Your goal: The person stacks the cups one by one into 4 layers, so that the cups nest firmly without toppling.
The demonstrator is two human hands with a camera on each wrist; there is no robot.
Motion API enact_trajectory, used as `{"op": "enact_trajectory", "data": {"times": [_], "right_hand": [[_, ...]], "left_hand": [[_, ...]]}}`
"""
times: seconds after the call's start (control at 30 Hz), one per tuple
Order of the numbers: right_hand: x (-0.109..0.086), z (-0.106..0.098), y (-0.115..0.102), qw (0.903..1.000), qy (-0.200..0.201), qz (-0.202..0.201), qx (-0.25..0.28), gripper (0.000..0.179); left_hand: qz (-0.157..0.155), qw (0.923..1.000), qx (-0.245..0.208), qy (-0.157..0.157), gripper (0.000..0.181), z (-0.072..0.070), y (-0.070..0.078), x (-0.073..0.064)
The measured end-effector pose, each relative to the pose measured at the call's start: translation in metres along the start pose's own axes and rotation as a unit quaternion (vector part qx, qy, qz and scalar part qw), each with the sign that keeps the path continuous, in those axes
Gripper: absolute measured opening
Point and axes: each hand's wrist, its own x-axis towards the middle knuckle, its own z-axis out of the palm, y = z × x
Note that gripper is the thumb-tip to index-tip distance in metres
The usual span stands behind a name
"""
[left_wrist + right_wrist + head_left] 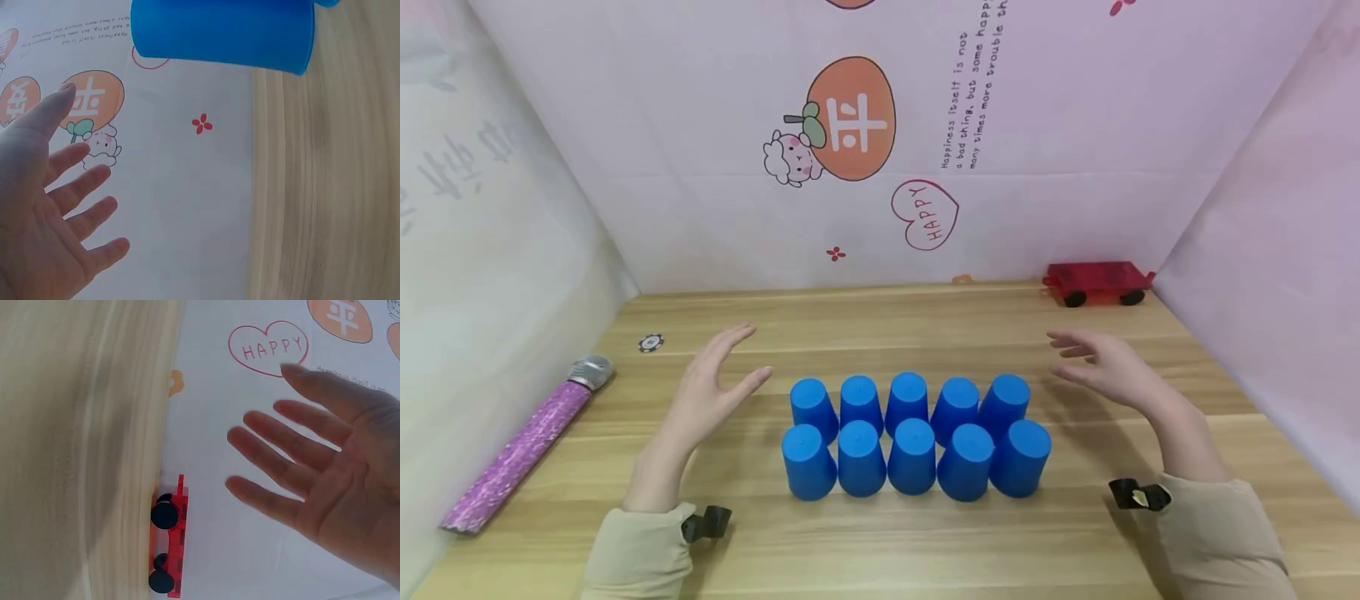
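Note:
Two rows of upside-down blue cups (912, 457) stand close together on the wooden table, between the two hands. To their left my left hand (703, 396) hovers with fingers spread and thumb apart, holding nothing. On the other side my right hand (1108, 367) is raised just beyond the right end of the rows, fingers loosely extended and palm turned inward. In the left wrist view a blue cup (222, 31) fills the top edge, apart from the fingers. The right wrist view has the bare right hand (325, 462) with nothing in its grasp.
A microphone with a glittery pink handle (523, 446) lies along the left side. Near it is a small poker chip (651, 342). A red toy wagon (1097, 283) with black wheels sits at the back right corner. Printed white sheeting (700, 125) encloses the table behind and beside.

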Motion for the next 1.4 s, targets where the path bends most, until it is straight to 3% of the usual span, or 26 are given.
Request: {"op": "enact_trajectory", "data": {"times": [0.2, 0.47, 0.77, 1.0, 1.4], "right_hand": [[-0.001, 0.000, -0.006, 0.9953, -0.063, -0.043, 0.058, 0.054], [0.000, 0.010, -0.021, 0.9865, -0.104, -0.053, 0.115, 0.060], [0.006, 0.022, -0.027, 0.9821, -0.120, -0.078, 0.122, 0.056], [0.010, 0.028, -0.026, 0.9817, -0.128, -0.078, 0.118, 0.052], [0.012, 0.030, -0.023, 0.9803, -0.131, -0.077, 0.127, 0.046]], "left_hand": [[-0.024, 0.9984, -0.027, -0.044, 0.064, 0.003, 0.008, 0.000], [-0.025, 0.9927, -0.031, -0.114, 0.060, 0.016, 0.012, -0.002], [-0.004, 0.9893, -0.049, -0.137, 0.058, 0.027, 0.012, -0.002], [-0.015, 0.9831, -0.088, -0.160, 0.053, 0.030, 0.012, -0.001], [-0.024, 0.9756, -0.135, -0.171, 0.052, 0.037, 0.010, -0.002]]}}
